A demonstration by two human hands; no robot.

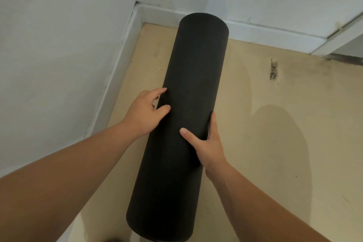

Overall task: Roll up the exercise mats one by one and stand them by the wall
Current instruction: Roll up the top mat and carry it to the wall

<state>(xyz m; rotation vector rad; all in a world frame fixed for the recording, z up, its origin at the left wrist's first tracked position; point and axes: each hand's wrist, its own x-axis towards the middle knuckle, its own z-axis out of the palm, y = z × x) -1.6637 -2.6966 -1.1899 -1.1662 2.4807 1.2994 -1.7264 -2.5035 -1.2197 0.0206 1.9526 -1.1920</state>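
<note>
Left hand (pixel 144 113), right hand (pixel 208 146) grip cylindrical, seemingly foam mat (pixel 188 76).

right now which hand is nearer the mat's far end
Left. The left hand holds the mat farther up toward that end, on its left; the right hand grips lower, on its right.

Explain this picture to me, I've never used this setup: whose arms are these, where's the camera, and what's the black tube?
No machine here: a person works with bare hands, and the single camera sits on their head, looking forward and down. The black tube is a rolled mat, its far end pointing toward the room corner. The left hand holds its left side; the right hand grips its right side, thumb across the front. Below is a beige floor, edged by white walls.
</note>
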